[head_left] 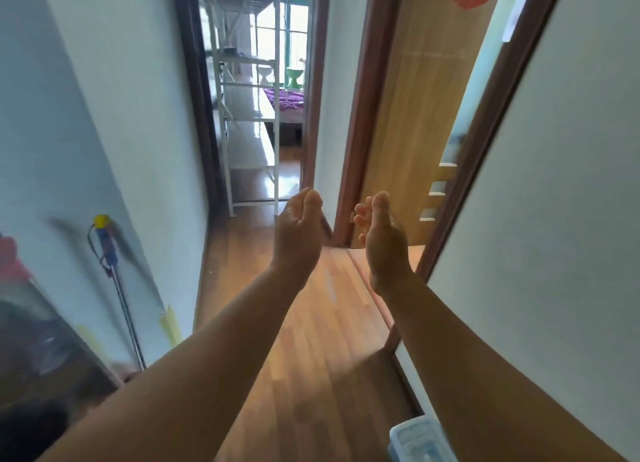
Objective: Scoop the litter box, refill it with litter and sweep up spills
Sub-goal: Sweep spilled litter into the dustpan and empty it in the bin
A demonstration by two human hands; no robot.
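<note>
no litter box, scoop or litter shows anywhere in the head view, so where the box sits cannot be told. the nearest cleaning tool is a long-handled mop or broom [116, 285], metal shaft with a blue and yellow grip, leaning on the white wall at about 9 o'clock, slightly blurred. both arms reach forward over the wooden floor [311, 340]. the left hand [298, 236] is at centre, palm turned inward, fingers loosely curled, holding nothing. the right hand [381, 240] is just beside it toward 3 o'clock, palm facing the left, fingers relaxed and apart, also empty; the two hands do not touch. at 12 o'clock a doorway opens onto a white metal shelf rack [247, 91]. a pale blue plastic container [420, 441] sits at 5 o'clock by the right wall.
</note>
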